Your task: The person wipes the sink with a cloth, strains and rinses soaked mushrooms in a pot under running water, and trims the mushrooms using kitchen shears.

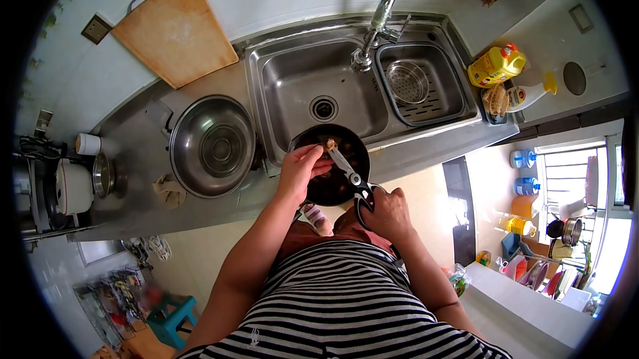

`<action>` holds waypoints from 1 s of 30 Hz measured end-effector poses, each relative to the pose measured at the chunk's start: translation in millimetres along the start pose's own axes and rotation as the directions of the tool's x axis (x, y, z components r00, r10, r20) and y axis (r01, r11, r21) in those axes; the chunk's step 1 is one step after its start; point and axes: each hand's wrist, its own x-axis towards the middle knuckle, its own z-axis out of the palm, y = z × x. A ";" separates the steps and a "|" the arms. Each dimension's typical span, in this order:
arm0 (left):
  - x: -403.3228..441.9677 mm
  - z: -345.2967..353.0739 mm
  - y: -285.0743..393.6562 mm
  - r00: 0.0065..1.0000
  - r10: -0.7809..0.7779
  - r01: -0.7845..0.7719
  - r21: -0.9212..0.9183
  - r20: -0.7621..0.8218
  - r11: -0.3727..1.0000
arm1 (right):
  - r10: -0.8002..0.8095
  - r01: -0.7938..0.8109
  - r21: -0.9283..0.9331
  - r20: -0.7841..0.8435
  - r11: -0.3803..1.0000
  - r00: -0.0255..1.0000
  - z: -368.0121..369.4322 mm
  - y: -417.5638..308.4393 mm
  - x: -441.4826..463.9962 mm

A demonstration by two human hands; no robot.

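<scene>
My right hand (386,214) grips a pair of kitchen scissors (355,178) by the black handles. The silver blades point up and left over a dark round pan (356,144) at the sink's front edge. A small brown piece of food (331,144) is at the blade tips. My left hand (303,169) is closed in a pinch over the pan, its fingertips right beside the blades and the brown piece. What lies between those fingers is too small to make out. Dark lumps lie inside the pan, hard to tell apart.
Behind the pan is a double sink (299,79) with a faucet (383,19) and a strainer basket (407,82). On the left counter are a steel basin (213,146), a cloth (170,191) and a leaning cutting board (176,32). Bottles, including a yellow jug (496,66), stand on the right.
</scene>
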 end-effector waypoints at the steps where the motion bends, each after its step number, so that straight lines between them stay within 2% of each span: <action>1: -0.9 0.6 1.0 1.000 0.005 -0.005 0.012 0.003 1.000 | 0.000 0.000 0.000 0.000 1.000 1.000 1.3 1.6 0.4; 4: -2.0 1.7 3.4 1.000 0.017 -0.017 0.043 0.001 0.999 | -0.041 0.038 -0.061 -0.043 0.997 0.998 1.8 5.6 1.7; 6: -2.3 1.9 4.4 1.000 0.029 -0.029 0.064 0.005 0.998 | -0.022 0.027 -0.132 0.039 0.991 0.999 -3.0 4.9 2.7; 9: 0.0 0.2 4.9 0.999 0.044 -0.045 0.096 0.006 0.994 | -0.033 0.038 -0.141 0.039 0.989 0.999 -3.9 6.0 2.8; 19: -0.7 -1.9 1.0 0.994 0.108 -0.110 0.200 0.019 0.974 | 0.049 -0.039 -0.117 0.087 0.992 0.995 -8.7 3.2 3.7; 30: -1.0 -5.5 3.3 0.992 0.092 -0.115 0.314 0.087 0.943 | -0.046 0.046 -0.065 0.002 0.997 0.999 -2.6 15.6 1.6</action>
